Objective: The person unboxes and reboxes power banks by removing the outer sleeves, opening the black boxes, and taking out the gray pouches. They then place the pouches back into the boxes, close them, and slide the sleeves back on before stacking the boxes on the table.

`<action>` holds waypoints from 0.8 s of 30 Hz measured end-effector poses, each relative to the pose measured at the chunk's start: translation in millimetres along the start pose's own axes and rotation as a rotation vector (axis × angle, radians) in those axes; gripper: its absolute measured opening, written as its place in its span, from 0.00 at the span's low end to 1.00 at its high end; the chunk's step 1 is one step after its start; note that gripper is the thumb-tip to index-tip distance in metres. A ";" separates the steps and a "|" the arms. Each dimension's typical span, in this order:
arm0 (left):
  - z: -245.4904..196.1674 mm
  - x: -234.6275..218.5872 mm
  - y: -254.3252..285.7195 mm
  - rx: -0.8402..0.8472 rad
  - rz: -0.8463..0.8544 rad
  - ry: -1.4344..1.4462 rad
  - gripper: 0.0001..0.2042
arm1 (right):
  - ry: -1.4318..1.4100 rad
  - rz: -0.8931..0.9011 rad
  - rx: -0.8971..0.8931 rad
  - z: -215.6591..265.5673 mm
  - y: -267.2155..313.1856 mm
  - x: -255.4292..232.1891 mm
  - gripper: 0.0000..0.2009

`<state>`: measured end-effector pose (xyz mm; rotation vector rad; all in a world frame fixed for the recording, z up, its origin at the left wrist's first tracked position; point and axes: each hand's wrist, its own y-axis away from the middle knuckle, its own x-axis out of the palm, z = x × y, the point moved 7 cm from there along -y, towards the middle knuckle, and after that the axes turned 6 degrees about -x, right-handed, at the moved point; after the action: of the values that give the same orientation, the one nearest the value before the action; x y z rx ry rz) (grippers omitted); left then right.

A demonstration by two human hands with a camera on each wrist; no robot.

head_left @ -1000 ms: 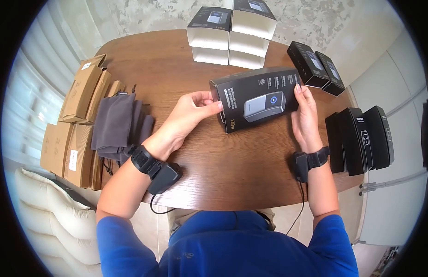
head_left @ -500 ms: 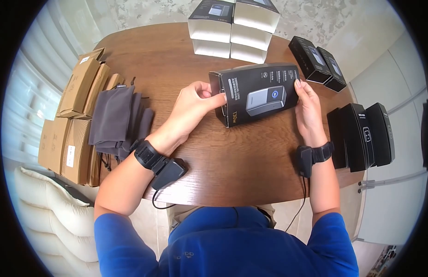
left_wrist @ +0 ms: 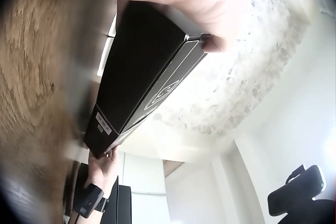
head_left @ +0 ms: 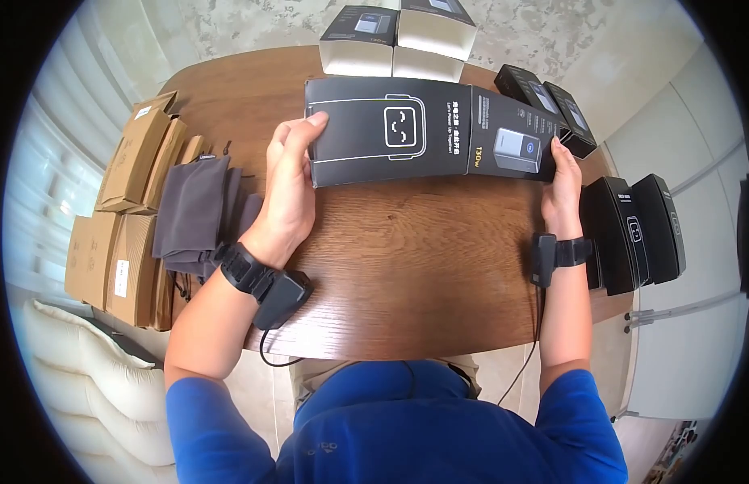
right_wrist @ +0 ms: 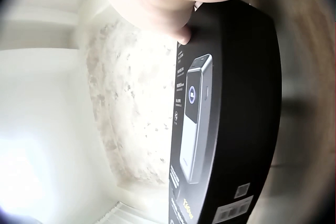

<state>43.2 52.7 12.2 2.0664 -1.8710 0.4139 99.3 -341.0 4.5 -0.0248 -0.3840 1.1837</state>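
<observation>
My left hand grips the left end of a black inner box with a line-drawn smiling face on its front, the thumb lying over the near face. Most of that inner box stands out of a black cardboard sleeve printed with a silver power bank. The sleeve's right end is held by my right hand, its thumb on the printed face. Both parts are lifted over the table in one line. In the right wrist view the sleeve fills the middle, the fingers at its upper end.
Printed black boxes showing white are stacked at the back. Two smaller printed boxes lie back right, and black boxes stand at the right edge. On the left are brown cartons and dark grey drawstring pouches.
My left hand has moved left, drawing the inner box far out of the sleeve. My right hand and the sleeve have shifted to the right.
</observation>
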 end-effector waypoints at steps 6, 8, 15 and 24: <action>-2.7 0.0 4.3 0.058 -0.094 0.090 0.17 | 0.095 -0.032 -0.081 3.8 1.6 1.3 0.11; -2.4 -1.3 4.1 0.069 -0.093 0.096 0.17 | 0.099 -0.020 -0.089 6.5 3.2 4.0 0.11; 0.5 -5.6 0.4 0.020 -0.085 0.028 0.22 | 0.216 -0.030 -0.285 14.9 2.9 6.6 0.12; -23.1 -8.9 4.7 0.026 -0.175 0.162 0.24 | 0.163 -0.232 -0.329 25.7 -5.8 -20.8 0.13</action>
<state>37.7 70.1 29.5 2.1226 -1.5868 0.5457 90.0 -366.7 24.0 -0.3514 -0.4221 0.8729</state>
